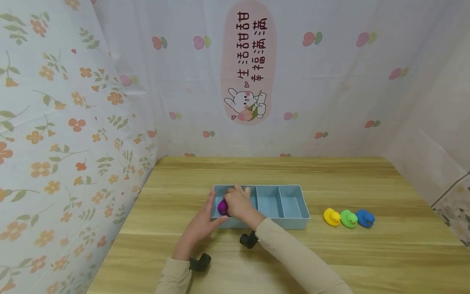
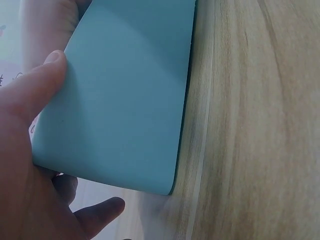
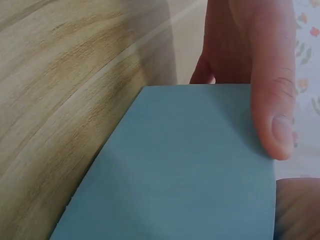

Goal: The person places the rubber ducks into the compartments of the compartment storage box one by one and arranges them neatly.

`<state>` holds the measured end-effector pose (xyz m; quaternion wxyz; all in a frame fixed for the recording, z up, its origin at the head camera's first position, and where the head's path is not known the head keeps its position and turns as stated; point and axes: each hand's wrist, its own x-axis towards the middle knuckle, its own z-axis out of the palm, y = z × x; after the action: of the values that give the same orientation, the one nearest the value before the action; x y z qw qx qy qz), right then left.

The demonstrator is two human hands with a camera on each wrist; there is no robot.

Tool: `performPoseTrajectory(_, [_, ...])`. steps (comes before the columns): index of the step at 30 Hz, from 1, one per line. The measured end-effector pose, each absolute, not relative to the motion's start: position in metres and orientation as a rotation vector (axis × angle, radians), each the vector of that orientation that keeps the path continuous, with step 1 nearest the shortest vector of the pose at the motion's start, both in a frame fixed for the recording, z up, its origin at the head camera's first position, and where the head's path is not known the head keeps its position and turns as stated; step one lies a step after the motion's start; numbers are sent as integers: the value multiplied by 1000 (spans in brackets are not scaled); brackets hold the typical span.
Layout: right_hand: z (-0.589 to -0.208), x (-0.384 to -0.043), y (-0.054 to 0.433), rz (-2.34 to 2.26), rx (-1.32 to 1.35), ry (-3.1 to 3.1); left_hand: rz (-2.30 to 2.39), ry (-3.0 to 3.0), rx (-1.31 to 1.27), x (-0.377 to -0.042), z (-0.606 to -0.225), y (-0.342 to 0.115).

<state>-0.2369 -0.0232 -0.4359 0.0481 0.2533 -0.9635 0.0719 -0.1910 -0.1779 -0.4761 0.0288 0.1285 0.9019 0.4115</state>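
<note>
A pale blue divided box [image 1: 293, 223] lies lengthwise on the table. My right hand [image 1: 239, 204] reaches down into its left part, fingers bent around a small purple rubber duck [image 1: 222, 207]; the hand covers much of it. At the box's left end my left hand [image 1: 201, 220] braces the corner, thumb at the front rim and the other fingers straight along the end wall. The left wrist view has the thumb [image 2: 52, 70] on the rim of the blue front wall [image 2: 125, 95]. In the right wrist view, that wall [image 3: 190, 160] hides the duck.
To the right of the box, a yellow duck [image 1: 331, 217], a green duck [image 1: 349, 219] and a blue duck [image 1: 365, 218] sit side by side on the wooden table [image 1: 330, 261]. Patterned cloth [image 1: 183, 81] hangs behind and at the sides. Black cameras [image 1: 200, 262] are strapped to both wrists.
</note>
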Motion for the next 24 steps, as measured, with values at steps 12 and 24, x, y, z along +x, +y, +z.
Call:
performPoseTrajectory(12, [-415,-234,-15,327,762,-2894,1247,2808,423,-193,-477,-177])
performPoseTrajectory(24, [-399,-229,-4,440,798,-2817,1219,2831,426,-191,-474,-175])
